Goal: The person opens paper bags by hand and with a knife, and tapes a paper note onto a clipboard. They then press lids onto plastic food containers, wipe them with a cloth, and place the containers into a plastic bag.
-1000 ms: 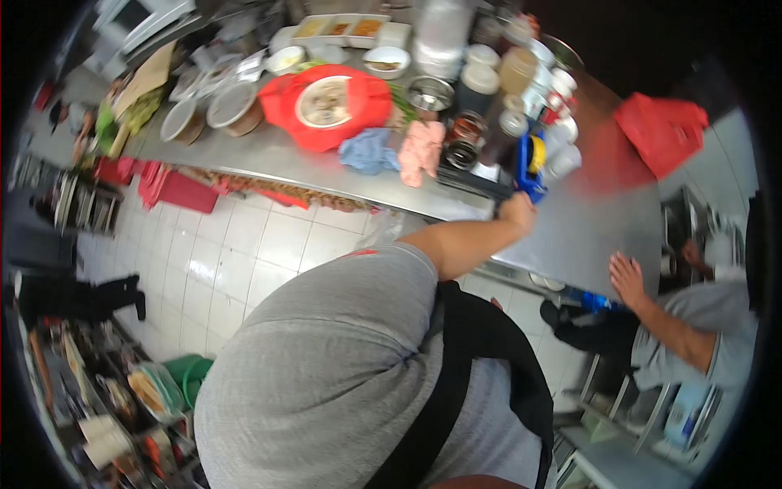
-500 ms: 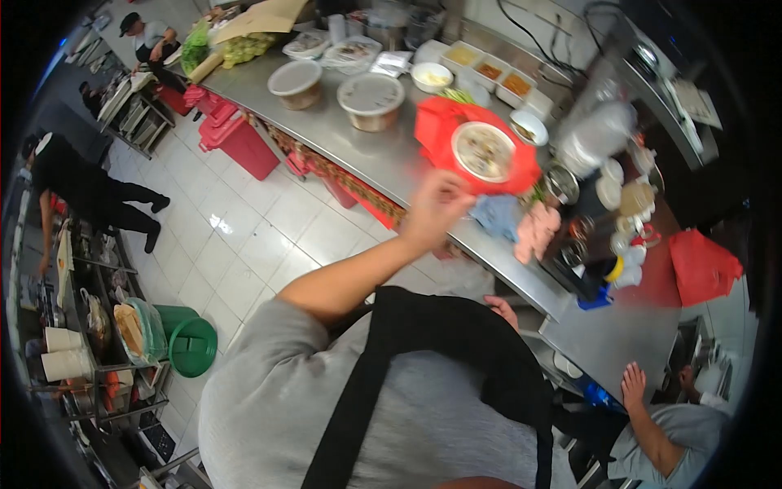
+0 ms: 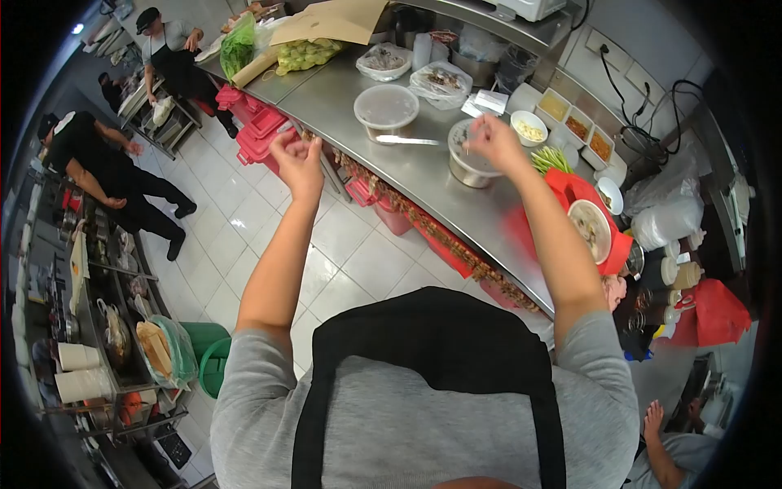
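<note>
My left hand [image 3: 298, 165] is raised in front of the counter edge, its fingers curled loosely and nothing visible in them. My right hand [image 3: 494, 147] is over a round lidded tub [image 3: 472, 173], fingers bent together at its lid; whether they grip anything is hidden. A second lidded tub [image 3: 386, 107] stands to the left. Between the two tubs shows a narrow pale utensil [image 3: 407, 140], perhaps a knife. Right of my right forearm, a white bowl of food [image 3: 589, 231] sits in red plastic [image 3: 560, 186].
Along the steel counter [image 3: 326, 91] are bagged food [image 3: 441, 81], a small white bowl [image 3: 529, 129], sauce containers [image 3: 577, 122] and green stalks [image 3: 552, 160]. Red bins [image 3: 265, 137] stand below. Two people [image 3: 114, 175] are at the left; another person's hand [image 3: 653, 421] shows lower right.
My left hand has left the red plastic and moved left. My right hand has risen from beside my body to the tub. The view has shifted, and the pale utensil now shows.
</note>
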Demonstrator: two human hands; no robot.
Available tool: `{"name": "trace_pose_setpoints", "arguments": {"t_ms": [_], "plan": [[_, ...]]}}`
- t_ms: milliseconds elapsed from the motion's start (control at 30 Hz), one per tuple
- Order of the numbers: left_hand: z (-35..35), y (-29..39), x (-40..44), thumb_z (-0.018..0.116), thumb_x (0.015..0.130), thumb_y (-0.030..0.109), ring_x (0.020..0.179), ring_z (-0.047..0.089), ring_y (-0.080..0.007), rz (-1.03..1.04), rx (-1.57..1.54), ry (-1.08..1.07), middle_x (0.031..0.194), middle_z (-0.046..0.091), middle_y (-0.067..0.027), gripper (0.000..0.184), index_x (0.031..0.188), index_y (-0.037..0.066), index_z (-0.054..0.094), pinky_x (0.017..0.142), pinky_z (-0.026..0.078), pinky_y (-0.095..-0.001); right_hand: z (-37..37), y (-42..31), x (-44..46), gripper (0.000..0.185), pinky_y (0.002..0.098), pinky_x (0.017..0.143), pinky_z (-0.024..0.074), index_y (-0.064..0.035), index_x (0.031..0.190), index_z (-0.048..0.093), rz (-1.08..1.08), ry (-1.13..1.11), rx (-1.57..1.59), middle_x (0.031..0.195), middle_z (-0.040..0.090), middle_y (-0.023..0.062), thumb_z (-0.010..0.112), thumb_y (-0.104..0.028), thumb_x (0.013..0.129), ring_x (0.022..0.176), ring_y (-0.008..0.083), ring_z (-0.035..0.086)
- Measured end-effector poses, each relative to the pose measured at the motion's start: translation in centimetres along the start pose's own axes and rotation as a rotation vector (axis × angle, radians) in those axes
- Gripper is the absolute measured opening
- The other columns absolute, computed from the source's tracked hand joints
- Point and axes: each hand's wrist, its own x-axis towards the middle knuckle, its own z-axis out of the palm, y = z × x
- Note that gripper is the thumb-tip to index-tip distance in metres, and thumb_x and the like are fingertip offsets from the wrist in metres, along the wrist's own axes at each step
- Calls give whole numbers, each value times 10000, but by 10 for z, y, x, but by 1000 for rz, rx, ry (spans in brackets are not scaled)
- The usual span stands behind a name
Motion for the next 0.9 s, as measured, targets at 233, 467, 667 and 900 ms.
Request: {"name": "trace_pose_setpoints", "arguments": {"t_ms": [233, 467, 667, 900], "plan": [[71, -40, 77, 643, 790, 80, 707, 591, -249, -16, 394, 19, 730, 571, -71, 426, 1123, 79, 378, 660, 455, -385, 31, -5, 136, 280, 473, 855, 380, -156, 945, 562, 1, 117, -548, 891, 668, 98, 712, -193, 711, 899, 293, 621], [105, -103, 69, 647, 789, 92, 645, 579, -246, -173, 516, -114, 702, 562, -64, 440, 1126, 94, 365, 631, 450, -378, 82, 28, 187, 231, 450, 839, 398, -171, 914, 572, 39, -144, -639, 884, 666, 61, 691, -197, 719, 915, 262, 615], [128, -132, 57, 694, 733, 127, 802, 563, -255, -170, 490, -240, 841, 555, -73, 497, 1132, 126, 398, 733, 435, -378, 104, 32, 202, 312, 441, 812, 432, -159, 945, 578, 197, -213, -522, 924, 657, 70, 741, -250, 695, 955, 262, 600], [100, -113, 101, 763, 665, 223, 1098, 409, -289, 77, 909, -455, 1114, 464, -97, 508, 1097, 149, 505, 893, 329, -422, 87, 29, 200, 273, 437, 844, 459, -129, 1065, 611, 108, -43, -946, 1154, 556, 127, 598, -161, 794, 1060, 295, 549]]}}
